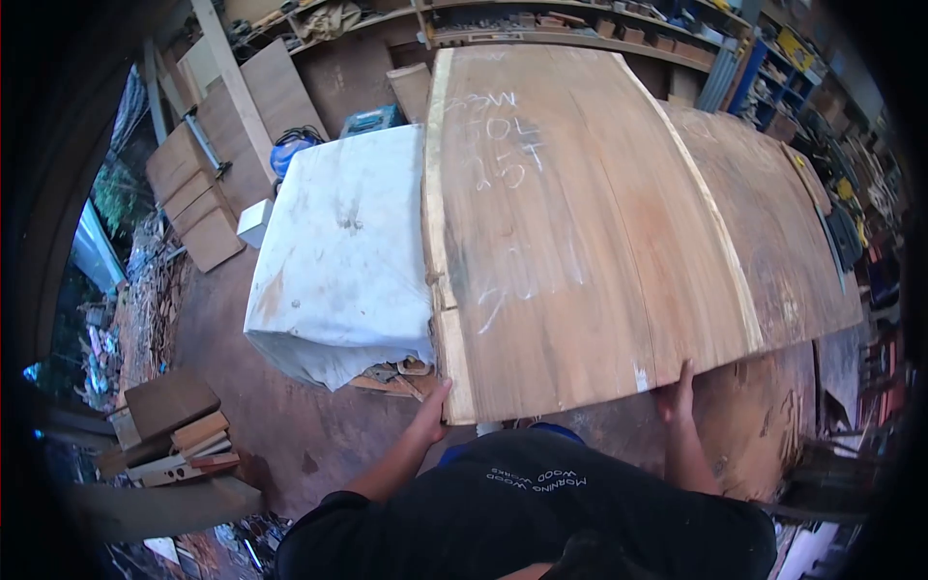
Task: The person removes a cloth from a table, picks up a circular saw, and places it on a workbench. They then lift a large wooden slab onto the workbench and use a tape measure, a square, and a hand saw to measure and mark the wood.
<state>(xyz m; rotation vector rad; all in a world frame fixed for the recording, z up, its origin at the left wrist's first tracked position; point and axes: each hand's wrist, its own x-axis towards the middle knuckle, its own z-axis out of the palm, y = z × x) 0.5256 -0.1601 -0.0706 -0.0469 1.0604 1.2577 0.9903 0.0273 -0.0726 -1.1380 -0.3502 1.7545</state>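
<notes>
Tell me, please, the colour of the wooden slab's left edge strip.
The edge strip is pale yellow, shown best in the head view.

One slab (580,222); at its near edge two hands, one left hand (432,414) at the left corner and one right hand (676,398); near its far-left corner three chalked rows (502,133). One white cover (338,242), one white box (254,223), one blue object (292,151), one teal case (372,121).

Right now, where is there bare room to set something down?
Bare patches: most of the white cloth left of the chalk-marked slab, the brown surface just right of it, and the floor between cloth and offcut pile. Crowded: the back shelves, packed with oddments.
</notes>
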